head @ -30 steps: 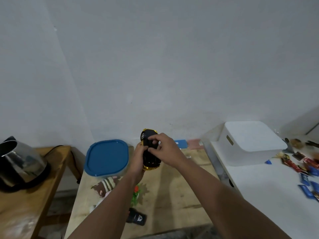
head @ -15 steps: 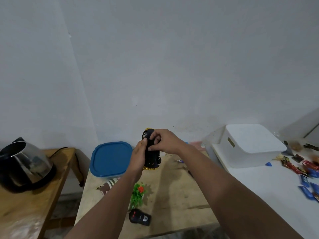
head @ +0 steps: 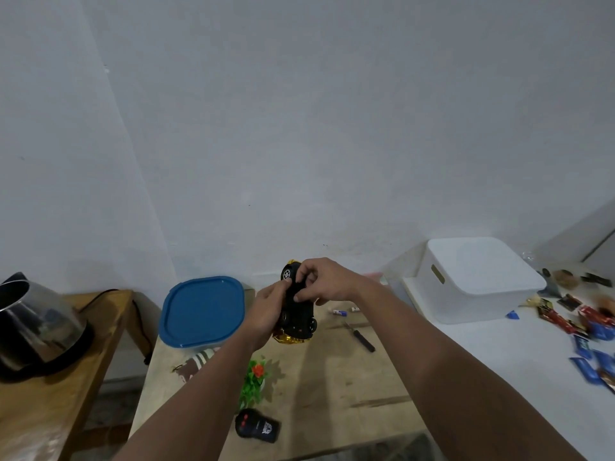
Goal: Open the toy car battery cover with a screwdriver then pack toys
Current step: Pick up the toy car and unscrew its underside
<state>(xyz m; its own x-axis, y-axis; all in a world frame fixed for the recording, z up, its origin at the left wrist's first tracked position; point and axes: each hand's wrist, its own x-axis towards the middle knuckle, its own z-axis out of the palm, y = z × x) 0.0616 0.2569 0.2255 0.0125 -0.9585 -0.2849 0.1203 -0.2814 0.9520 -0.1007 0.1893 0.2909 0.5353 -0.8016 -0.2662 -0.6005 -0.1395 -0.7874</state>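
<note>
Both hands hold the car (head: 299, 314) underside up above the tabletop (head: 332, 377); left hand (head: 266, 311) has its grip curled round the car's side; right hand (head: 319, 281) pinches its underside; the screwdriver (head: 361, 337) lies on the tabletop, right of the car.

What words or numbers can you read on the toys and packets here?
None can be read.
Black remote: a white logo, too blurred to read.
Snack packets on the white table: print too small and blurred.
Toy car, held in both hands: no lettering shows.
Blue lid and white box: plain.
</note>
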